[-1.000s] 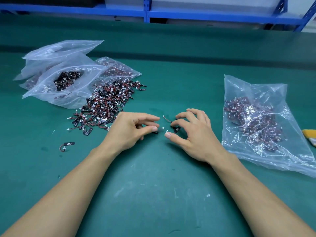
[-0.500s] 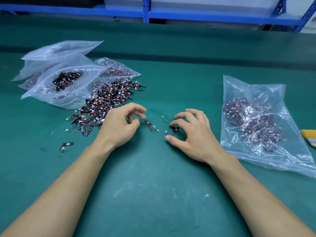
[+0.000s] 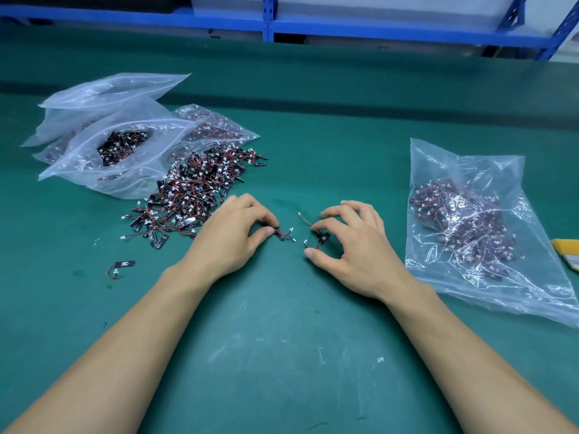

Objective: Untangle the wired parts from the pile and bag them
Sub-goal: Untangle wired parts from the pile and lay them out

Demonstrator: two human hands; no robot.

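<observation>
Starting at the bench's (image 3: 282, 355) far-left corner: a heap of clear bags (image 3: 103, 151), the top one gaping open with some parts already inside. The pile (image 3: 194, 189) spreads out from it toward the middle and it's still big, so there's plenty left to do. One stray (image 3: 123, 265) sits alone, closer to the front edge.

Here's what just changed. Half a second ago the left hand (image 3: 232, 236) was lifted back toward the pile and a part (image 3: 282, 234) was lying loose between the two hands. Now that hand has dropped back down, and its thumb and forefinger pinch the black end of that part, with the wires and white plugs trailing off to the right. To me that says the two pieces are properly separated, so this one looks ready for a bag.

The right hand (image 3: 354, 245) hasn't really budged. It's arched over the other part (image 3: 322, 238) mid-bench, forefinger tip on it or just at it, thumb beside a plug. I can't tell if it actually grips anything, the fingers cover too much.

By the right edge lies a fuller bag (image 3: 470, 220), its near corner cut off. I can't make out the mouth, so no idea if it's sealed. Something yellow (image 3: 567, 252) pokes in at the very edge, mostly cropped.
</observation>
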